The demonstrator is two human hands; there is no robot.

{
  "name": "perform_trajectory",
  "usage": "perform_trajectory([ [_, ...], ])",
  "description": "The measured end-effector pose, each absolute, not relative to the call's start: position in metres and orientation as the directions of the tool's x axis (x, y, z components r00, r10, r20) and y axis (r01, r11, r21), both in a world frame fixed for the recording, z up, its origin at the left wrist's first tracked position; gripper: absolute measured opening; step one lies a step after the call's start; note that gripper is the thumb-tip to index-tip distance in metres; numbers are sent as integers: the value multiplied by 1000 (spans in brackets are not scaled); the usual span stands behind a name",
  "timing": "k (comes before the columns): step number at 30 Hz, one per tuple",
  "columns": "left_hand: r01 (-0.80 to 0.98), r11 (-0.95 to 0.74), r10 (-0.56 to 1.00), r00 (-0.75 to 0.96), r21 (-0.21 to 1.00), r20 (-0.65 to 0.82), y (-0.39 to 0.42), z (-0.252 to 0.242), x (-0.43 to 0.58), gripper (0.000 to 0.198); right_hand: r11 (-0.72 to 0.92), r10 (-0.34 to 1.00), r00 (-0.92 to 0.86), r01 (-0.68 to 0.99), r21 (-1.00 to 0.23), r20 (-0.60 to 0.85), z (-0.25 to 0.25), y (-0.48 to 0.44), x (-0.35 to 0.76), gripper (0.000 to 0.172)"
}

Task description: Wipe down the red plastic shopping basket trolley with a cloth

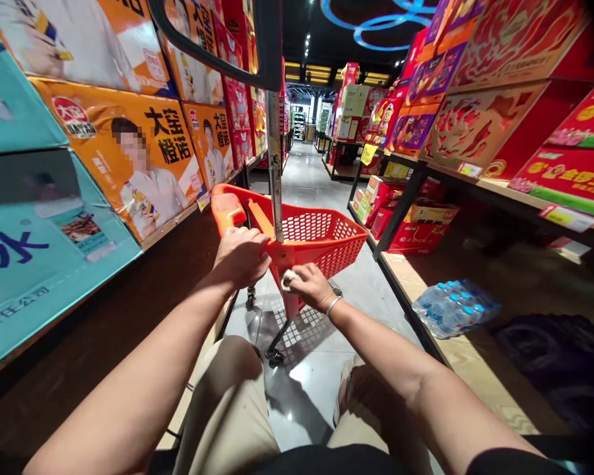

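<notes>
An orange plastic shopping cart basket (321, 241) stands in front of me in a shop aisle, on a dark wheeled frame. My left hand (241, 256) is closed over the near rim of the basket, beside the upright metal handle post (275, 165). My right hand (309, 285) is closed on a small white cloth (290, 278) and presses it against the basket's near outer wall. A bracelet sits on my right wrist. My knees in beige trousers show below, close to the floor.
Orange and teal cartons (143, 158) fill the left shelf. Red gift boxes (480, 119) line the right shelf, with a shrink-wrapped pack of water bottles (455, 307) on the low wooden board. The glossy tiled aisle (317, 178) runs ahead.
</notes>
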State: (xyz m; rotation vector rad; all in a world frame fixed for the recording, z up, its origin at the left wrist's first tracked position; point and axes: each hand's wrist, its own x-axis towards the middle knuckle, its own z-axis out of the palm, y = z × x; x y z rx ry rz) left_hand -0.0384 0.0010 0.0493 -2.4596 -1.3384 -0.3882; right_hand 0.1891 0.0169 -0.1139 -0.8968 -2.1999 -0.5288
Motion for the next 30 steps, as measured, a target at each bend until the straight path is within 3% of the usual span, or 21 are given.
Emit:
perform_trajectory([
  [5,828,-552,734,540,-103,411,3,50,-43,33,620,355,-388,779,97,851,-59,37,164,29],
  [7,823,-560,731,546,-98,409,3,50,-45,35,627,310,-400,768,131,863,-64,37,154,30],
  [9,820,-563,733,554,-105,395,3,51,-48,36,633,360,-427,765,119,830,-82,33,150,24],
  [12,818,-563,735,561,-118,382,6,51,-53,34,660,504,-487,750,45,713,-107,26,155,15],
  [15,819,-564,734,555,-103,391,9,51,-56,36,700,551,-532,714,-10,643,-100,23,166,20],
  [19,823,-561,733,545,-91,407,7,49,-54,37,656,543,-346,744,-129,765,-56,23,167,24],
  [23,824,-558,726,543,-101,422,2,50,-52,37,639,617,-200,692,-336,762,-26,28,159,47],
  [30,811,-580,698,544,-78,466,1,47,-58,34,729,684,-461,448,-517,566,-2,49,178,46],
])
